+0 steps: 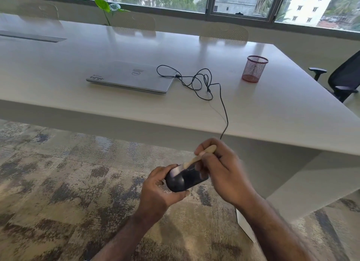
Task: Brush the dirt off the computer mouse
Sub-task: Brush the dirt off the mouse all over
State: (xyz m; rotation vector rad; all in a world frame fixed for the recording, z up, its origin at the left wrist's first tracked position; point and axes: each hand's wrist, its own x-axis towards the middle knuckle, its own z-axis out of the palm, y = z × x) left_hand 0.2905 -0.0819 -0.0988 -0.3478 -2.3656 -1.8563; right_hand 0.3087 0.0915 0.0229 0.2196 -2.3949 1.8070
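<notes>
Below the table edge, the left hand grips the mouse; at 2 o'clock, the right hand pinches the brush, bristles on the mouse.

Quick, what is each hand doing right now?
Left hand: closed around the black computer mouse, held off the table.
Right hand: fingers gripping a small brush against the mouse.
</notes>
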